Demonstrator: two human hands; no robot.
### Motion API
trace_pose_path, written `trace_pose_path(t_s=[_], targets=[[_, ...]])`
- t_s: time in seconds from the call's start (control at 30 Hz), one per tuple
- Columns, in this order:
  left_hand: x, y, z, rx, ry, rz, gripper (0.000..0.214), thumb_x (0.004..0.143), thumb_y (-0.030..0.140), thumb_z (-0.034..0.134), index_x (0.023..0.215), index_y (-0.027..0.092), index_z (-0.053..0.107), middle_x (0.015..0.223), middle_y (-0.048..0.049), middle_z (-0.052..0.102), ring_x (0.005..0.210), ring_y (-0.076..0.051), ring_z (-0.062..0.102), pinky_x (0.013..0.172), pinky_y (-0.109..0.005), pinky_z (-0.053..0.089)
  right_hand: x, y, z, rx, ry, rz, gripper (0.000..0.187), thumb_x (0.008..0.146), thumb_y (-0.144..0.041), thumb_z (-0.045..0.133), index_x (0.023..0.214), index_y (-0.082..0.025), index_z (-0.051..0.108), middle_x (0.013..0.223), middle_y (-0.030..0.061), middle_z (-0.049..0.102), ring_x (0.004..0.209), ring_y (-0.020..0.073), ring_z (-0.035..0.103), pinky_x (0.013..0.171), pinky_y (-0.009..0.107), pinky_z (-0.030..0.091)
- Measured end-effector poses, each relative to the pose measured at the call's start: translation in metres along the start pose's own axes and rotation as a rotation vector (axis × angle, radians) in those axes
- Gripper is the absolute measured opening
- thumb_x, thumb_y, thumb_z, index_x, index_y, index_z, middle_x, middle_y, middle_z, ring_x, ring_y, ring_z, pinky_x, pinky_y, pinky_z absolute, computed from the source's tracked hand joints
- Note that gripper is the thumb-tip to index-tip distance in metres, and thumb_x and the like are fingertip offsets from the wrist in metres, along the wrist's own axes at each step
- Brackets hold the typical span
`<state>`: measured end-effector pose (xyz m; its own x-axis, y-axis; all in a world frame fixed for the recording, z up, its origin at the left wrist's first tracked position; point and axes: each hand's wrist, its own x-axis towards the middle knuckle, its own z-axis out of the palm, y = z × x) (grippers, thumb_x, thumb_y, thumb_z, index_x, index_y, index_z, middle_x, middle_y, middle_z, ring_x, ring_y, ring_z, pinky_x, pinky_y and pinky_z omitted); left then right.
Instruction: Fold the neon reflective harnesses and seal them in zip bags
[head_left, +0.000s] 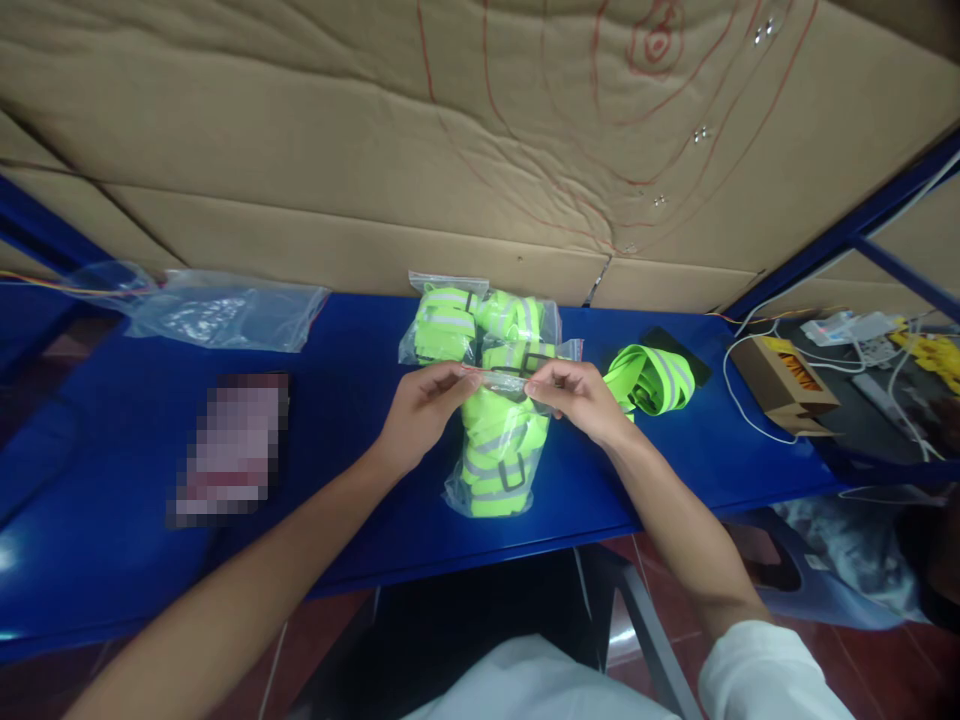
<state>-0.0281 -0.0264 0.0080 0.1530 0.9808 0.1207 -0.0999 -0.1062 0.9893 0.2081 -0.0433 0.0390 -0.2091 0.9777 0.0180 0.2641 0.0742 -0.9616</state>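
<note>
A clear zip-lock bag [501, 455] with a neon-green reflective strap and a black buckle inside lies before me on the blue table [360, 400]. Its zip edge is pinched at the left end by my left hand [431, 405] and at the right end by my right hand [574, 395]. Both hands are closed, thumbs against fingers. Just behind the hands are more bagged green straps [446, 325], several packs close together. A loose coiled green strap [660, 382] sits to the right of my right hand, outside any bag.
Clear plastic bags [225, 310] lie at the back left, and a blurred-out flat item [232, 445] at the left. Beside the loose strap is a dark flat object [679, 350]. An open cardboard box [787, 385] and white cables [727, 375] are at the right. Cardboard [300, 150] walls the back.
</note>
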Motion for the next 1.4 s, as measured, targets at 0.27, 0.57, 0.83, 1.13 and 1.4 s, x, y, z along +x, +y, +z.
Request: trace_pose_path(t_s=[0.27,0.57,0.83,1.13,1.4], targets=[[-0.002,-0.001,0.003,0.065,-0.058,0.022,0.036,0.084,0.054,0.082,0.088,0.018,0.079,0.086,-0.0048,0.076,0.076,-0.015,0.061,0.071,-0.025,0.046,-0.001,0.004,0.001,-0.067,-0.048,-0.117,0.031,0.089,-0.046,0.075,0.09,-0.015,0.072,0.076,0.0013,0.065,0.066,0.01,0.051,0.062,0.024,0.039],[-0.005,-0.004,0.007,0.129,-0.148,-0.002,0.032,0.084,0.048,0.083,0.094,0.018,0.08,0.083,-0.0021,0.072,0.069,-0.012,0.055,0.063,-0.023,0.039,-0.002,0.004,0.0,-0.071,-0.122,-0.088,0.025,0.089,-0.04,0.075,0.092,-0.015,0.07,0.072,-0.0013,0.059,0.064,0.0094,0.049,0.062,0.024,0.039],[-0.007,-0.006,0.007,0.142,-0.215,-0.017,0.028,0.085,0.045,0.082,0.097,0.02,0.083,0.096,-0.0055,0.081,0.086,-0.018,0.069,0.075,-0.026,0.049,-0.006,0.001,0.003,-0.072,-0.18,-0.076,0.028,0.092,-0.042,0.074,0.1,-0.014,0.072,0.07,-0.003,0.055,0.062,0.0086,0.046,0.058,0.024,0.035],[-0.011,-0.006,0.009,0.234,-0.193,0.001,0.027,0.088,0.044,0.076,0.094,0.018,0.081,0.094,-0.0066,0.08,0.08,-0.018,0.068,0.069,-0.026,0.047,-0.007,0.005,0.009,-0.141,-0.144,-0.052,0.023,0.089,-0.038,0.072,0.089,-0.016,0.068,0.067,-0.0035,0.053,0.061,0.0085,0.045,0.057,0.022,0.034],[-0.011,-0.007,0.009,0.242,-0.187,-0.024,0.032,0.089,0.047,0.074,0.102,0.018,0.08,0.1,-0.0069,0.081,0.08,-0.018,0.069,0.068,-0.027,0.046,-0.007,0.007,0.014,-0.221,-0.07,-0.099,0.018,0.088,-0.033,0.07,0.093,-0.015,0.072,0.07,-0.0019,0.059,0.064,0.0089,0.048,0.061,0.022,0.038]])
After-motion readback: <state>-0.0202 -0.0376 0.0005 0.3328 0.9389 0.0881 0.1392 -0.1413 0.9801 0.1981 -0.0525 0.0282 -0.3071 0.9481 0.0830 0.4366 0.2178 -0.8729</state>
